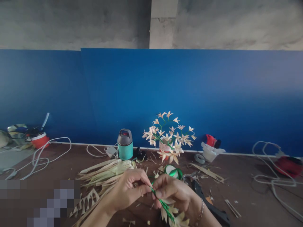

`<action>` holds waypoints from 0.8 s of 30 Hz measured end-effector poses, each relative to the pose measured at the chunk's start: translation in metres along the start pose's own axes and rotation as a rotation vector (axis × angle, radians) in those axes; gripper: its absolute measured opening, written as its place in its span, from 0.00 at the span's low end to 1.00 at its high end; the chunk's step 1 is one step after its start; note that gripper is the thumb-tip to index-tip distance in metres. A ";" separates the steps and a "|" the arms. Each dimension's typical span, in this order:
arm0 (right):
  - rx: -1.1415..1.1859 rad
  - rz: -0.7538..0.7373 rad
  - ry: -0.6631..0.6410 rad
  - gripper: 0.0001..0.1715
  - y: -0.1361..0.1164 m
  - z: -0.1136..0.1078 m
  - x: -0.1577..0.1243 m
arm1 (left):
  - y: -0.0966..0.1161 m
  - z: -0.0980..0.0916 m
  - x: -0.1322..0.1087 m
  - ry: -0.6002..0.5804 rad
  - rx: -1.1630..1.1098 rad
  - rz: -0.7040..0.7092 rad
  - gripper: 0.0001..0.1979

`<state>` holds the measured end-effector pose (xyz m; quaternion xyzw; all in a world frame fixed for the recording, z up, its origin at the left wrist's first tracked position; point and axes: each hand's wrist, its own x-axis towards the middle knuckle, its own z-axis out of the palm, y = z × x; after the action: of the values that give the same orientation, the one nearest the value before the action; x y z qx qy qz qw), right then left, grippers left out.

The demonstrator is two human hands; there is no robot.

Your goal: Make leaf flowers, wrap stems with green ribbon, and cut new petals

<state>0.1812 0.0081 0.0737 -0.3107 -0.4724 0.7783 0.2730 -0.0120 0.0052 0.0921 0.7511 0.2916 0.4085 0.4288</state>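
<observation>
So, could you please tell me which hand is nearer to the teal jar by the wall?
Left. The left hand sits straight in front of the teal jar; the right hand is farther off to its right. Both pinch the green stem.

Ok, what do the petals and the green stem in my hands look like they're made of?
Petals: pale, matte, pointed strips, likely dried leaf or husk, like the strip pile. Green stem, pinched by left hand and right hand: glossy wrap, probably tape or ribbon; its core is hidden.
</observation>
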 end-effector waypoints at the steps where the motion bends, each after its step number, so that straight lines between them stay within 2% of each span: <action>1: -0.006 0.007 0.008 0.13 -0.001 0.000 0.001 | 0.000 0.001 0.000 0.011 0.001 -0.021 0.07; 3: -0.159 0.004 0.131 0.10 -0.004 0.003 0.000 | -0.004 0.006 0.002 0.058 -0.017 -0.099 0.08; 5: -0.497 -0.081 0.356 0.07 -0.007 0.009 -0.004 | -0.011 0.011 0.005 0.120 -0.060 -0.193 0.08; 8: -1.077 -0.362 0.678 0.10 -0.005 0.020 -0.008 | -0.025 0.019 0.009 0.208 -0.161 -0.293 0.11; 11: -1.393 -0.572 0.862 0.09 0.003 0.027 -0.005 | -0.035 0.024 0.011 0.231 -0.257 -0.337 0.16; 17: -1.516 -0.758 0.929 0.10 0.009 0.021 0.003 | -0.039 0.029 0.011 0.209 -0.357 -0.430 0.21; 24: -1.490 -0.781 0.942 0.11 0.009 0.018 0.001 | -0.036 0.026 0.016 0.187 -0.397 -0.449 0.23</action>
<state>0.1661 -0.0053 0.0717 -0.5056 -0.7574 -0.0717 0.4069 0.0154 0.0238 0.0580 0.5288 0.4028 0.4200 0.6178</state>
